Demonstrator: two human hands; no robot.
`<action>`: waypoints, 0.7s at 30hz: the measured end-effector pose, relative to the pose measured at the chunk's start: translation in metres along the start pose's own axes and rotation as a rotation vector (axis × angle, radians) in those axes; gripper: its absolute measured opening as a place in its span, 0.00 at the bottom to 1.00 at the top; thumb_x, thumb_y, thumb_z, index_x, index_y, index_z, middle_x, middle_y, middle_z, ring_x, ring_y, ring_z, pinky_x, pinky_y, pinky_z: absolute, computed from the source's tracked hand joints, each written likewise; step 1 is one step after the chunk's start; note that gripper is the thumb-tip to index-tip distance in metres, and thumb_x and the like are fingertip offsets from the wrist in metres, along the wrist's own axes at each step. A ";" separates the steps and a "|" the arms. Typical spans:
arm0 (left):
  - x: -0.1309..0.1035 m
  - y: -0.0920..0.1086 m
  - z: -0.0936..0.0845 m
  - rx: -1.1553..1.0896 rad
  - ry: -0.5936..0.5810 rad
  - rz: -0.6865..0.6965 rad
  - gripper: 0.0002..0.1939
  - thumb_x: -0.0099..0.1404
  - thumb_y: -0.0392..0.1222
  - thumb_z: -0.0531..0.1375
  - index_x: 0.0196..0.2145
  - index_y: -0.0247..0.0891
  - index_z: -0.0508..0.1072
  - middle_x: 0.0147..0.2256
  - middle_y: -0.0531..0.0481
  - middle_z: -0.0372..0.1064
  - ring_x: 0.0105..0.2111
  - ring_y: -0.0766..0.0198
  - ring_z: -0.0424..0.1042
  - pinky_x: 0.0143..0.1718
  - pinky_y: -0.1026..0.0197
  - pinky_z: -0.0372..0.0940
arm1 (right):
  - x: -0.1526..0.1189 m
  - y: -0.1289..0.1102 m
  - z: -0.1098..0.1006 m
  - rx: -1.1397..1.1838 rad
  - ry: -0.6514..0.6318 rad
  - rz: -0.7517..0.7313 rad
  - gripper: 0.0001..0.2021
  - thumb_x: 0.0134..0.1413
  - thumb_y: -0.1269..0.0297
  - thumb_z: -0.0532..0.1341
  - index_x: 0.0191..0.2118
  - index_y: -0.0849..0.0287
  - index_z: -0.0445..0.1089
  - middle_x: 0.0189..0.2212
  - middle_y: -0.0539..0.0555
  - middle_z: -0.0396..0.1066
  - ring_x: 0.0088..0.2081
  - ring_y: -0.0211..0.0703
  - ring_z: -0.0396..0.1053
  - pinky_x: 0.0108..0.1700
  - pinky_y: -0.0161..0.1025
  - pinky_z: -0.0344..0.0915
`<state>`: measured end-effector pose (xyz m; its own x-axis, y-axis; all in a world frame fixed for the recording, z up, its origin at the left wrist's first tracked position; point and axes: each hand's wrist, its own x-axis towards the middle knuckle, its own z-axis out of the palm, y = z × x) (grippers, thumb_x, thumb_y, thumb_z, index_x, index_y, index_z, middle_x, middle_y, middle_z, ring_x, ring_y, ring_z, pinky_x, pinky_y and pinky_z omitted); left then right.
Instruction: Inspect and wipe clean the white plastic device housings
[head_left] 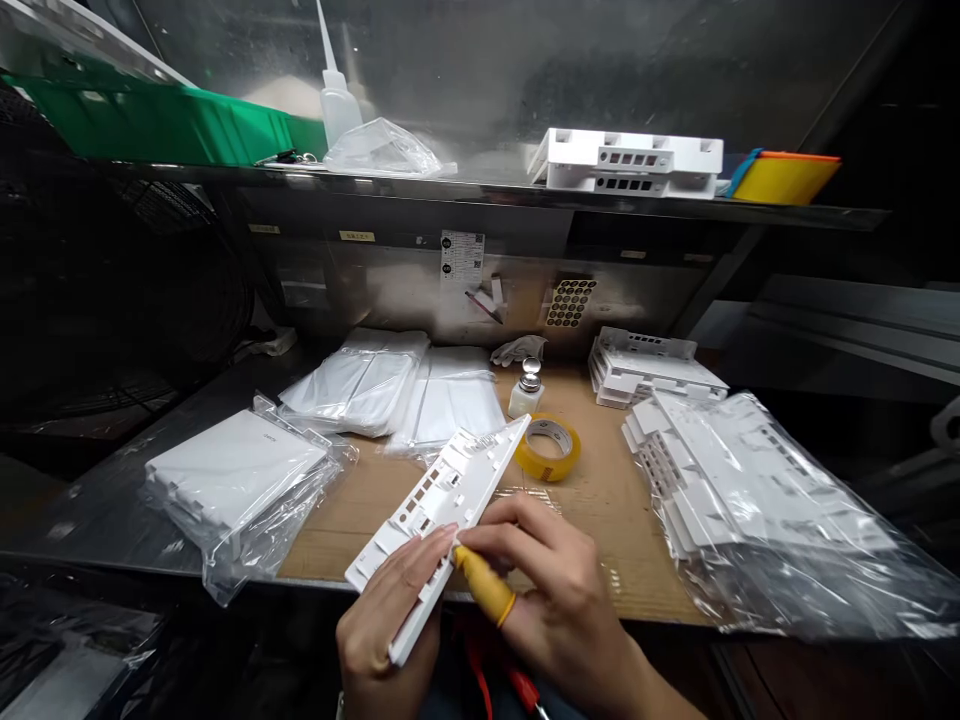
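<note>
My left hand [397, 610] is wrapped round a white plastic housing panel [480, 480] with rows of square slots, held tilted above the front of the bench. My right hand [551, 585] wears a yellow finger cot [484, 588] on its thumb. Its thumb and index finger are pinched together at the panel's edge, close to the left fingertips; whatever lies between them is too small to make out. Below the hands, a tool with red handles [517, 680] shows partly. Just behind the panel a roll of yellow tape [551, 448] lies flat.
Cardboard [337, 520] covers the bench. A bagged white housing [240, 465] lies left, flat plastic bags [367, 380] behind it. A pump bottle [526, 390] stands mid-back. Wrapped panels [757, 490] are stacked right. Overhead, a shelf [495, 192] carries a green bin [165, 125].
</note>
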<state>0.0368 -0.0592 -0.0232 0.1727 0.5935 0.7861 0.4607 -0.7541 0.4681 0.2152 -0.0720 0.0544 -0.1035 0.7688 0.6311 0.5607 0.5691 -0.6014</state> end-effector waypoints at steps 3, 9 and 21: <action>-0.003 0.002 0.001 0.008 0.012 0.018 0.24 0.64 0.21 0.62 0.54 0.38 0.76 0.47 0.49 0.81 0.46 0.62 0.80 0.55 0.61 0.71 | 0.002 0.004 -0.007 -0.043 0.069 0.082 0.05 0.62 0.73 0.63 0.40 0.59 0.77 0.35 0.55 0.73 0.34 0.40 0.71 0.35 0.37 0.67; -0.004 0.003 0.001 -0.050 -0.035 -0.003 0.25 0.66 0.23 0.60 0.57 0.41 0.74 0.50 0.49 0.80 0.48 0.61 0.80 0.55 0.59 0.72 | -0.008 -0.003 -0.004 0.004 0.030 0.028 0.05 0.62 0.73 0.63 0.41 0.59 0.76 0.36 0.55 0.74 0.36 0.41 0.72 0.37 0.37 0.69; -0.002 0.008 0.000 -0.058 -0.036 0.042 0.24 0.64 0.22 0.62 0.54 0.40 0.76 0.47 0.49 0.81 0.46 0.61 0.81 0.55 0.60 0.72 | -0.013 0.003 -0.010 -0.023 0.083 0.089 0.05 0.62 0.71 0.63 0.40 0.57 0.77 0.35 0.54 0.75 0.36 0.41 0.73 0.36 0.37 0.70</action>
<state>0.0399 -0.0661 -0.0210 0.2222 0.5697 0.7912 0.4011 -0.7931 0.4584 0.2268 -0.0831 0.0494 0.0152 0.7890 0.6142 0.5836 0.4918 -0.6462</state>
